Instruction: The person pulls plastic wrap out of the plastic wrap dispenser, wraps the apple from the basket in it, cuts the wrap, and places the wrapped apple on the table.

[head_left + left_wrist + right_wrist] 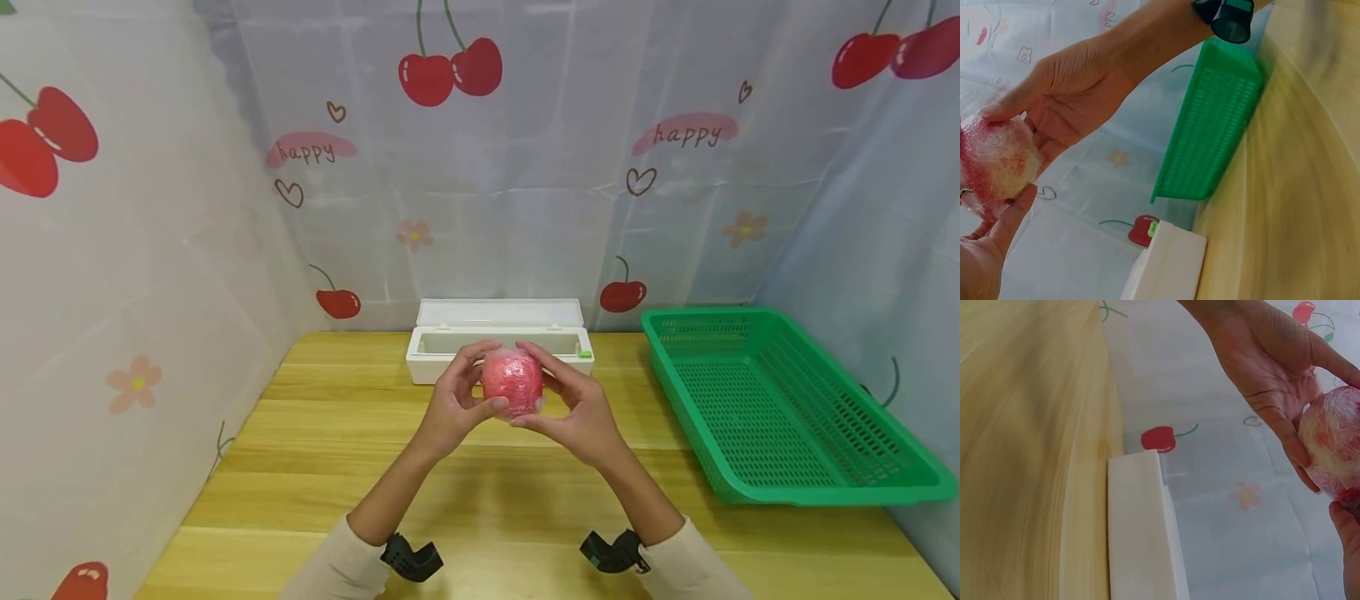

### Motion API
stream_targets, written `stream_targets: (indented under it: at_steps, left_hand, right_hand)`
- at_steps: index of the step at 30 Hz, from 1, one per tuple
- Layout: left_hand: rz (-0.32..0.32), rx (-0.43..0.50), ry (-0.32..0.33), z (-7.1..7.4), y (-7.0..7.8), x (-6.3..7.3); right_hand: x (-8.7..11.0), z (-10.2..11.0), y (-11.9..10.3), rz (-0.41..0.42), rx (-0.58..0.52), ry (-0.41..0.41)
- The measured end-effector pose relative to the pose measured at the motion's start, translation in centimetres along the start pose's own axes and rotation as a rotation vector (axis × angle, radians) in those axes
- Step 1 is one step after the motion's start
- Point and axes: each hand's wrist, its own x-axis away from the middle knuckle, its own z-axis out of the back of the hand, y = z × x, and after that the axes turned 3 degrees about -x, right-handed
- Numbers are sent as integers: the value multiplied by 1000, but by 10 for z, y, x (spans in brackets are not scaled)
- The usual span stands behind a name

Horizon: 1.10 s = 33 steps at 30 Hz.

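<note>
A red apple wrapped in clear plastic film is held up above the table between both hands. My left hand grips its left side, the thumb low on the front and the fingers curving over the top. On the other side, my right hand holds it with thumb below and fingers above. The left wrist view shows crinkled film over the apple's pale and red skin. Just behind the hands, a white lidded box stands on the table with its lid raised; the hands partly cover its front.
A green plastic basket with slotted walls stands at the right of the wooden table. Curtains printed with cherries and hearts enclose the back and sides. Each wrist wears a black camera.
</note>
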Motion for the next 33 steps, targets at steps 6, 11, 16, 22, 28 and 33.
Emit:
stream_targets:
  at_steps: [6, 11, 16, 22, 28, 33]
  left_hand:
    - [15, -17, 5, 1, 2, 0]
    - [14, -10, -9, 0, 1, -1]
    - [14, 1, -17, 1, 1, -1]
    - [-3, 4, -11, 3, -1, -1]
    - [-47, -27, -47, 4, 1, -1]
    - [-58, -51, -65, 5, 1, 0]
  right_hand:
    - [0, 0, -1, 32, 24, -11]
    - [1, 2, 0, 51, 51, 4]
    - [2, 4, 2, 86, 63, 16]
    - [0, 3, 5, 108, 93, -29]
    - [0, 3, 2, 94, 134, -32]
    - [0, 4, 0, 101, 170, -4]
